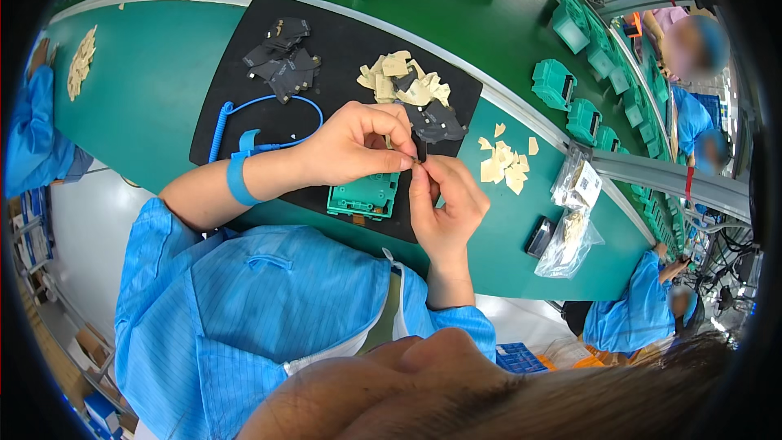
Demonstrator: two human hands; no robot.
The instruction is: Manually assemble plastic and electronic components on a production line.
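My left hand (368,143) and my right hand (448,200) meet above the black mat (220,118), thumbs and forefingers pinched together. Between the fingertips is a small dark piece (415,160), too small to make out its kind. Partly hidden below my hands, a green plastic housing (366,195) rests on the mat, with an orange-brown tab at its near edge. A blue wrist strap (239,179) with a coiled cord (220,126) circles my left wrist. Beyond my fingers lie black flat pieces (440,124) beside a heap of cream paper pieces (401,80).
More black pieces (285,65) are heaped on the mat's far left. Cream scraps (505,165) and clear plastic bags (570,240) lie on the green table to the right. Past the table's metal edge, a green conveyor (440,4) carries several housings. Co-workers in blue sit at both sides.
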